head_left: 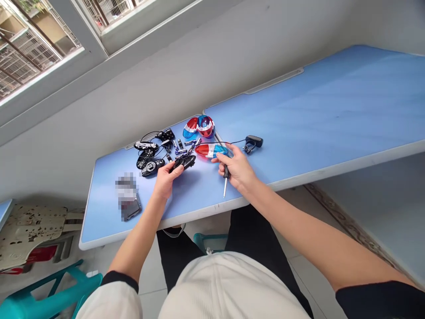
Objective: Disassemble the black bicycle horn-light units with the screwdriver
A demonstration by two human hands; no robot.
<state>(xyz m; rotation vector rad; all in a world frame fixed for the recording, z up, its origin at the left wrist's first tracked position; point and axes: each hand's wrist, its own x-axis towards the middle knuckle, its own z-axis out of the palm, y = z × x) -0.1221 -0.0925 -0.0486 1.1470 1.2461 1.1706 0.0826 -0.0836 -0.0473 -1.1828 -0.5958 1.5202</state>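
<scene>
My left hand (167,177) is closed round a black plastic housing (185,163) above the table. In my right hand (238,167), thumb and fingers grip the blue end of a red, silver and blue light cover (210,151). A screwdriver (226,179) is tucked in the same hand, its metal shaft pointing down toward the table's front edge. A thin black cable runs past the cover to a small black clip-on switch (254,142) on the right. Fingers partly hide both the housing and the screwdriver's handle.
Two more red-and-blue light covers (206,127) lie behind. Several black housings (151,166) and loose batteries (181,152) crowd the left of the blue table (109,168). A blurred phone-like object (133,209) lies near its front left. A teal stool (49,292) stands below left.
</scene>
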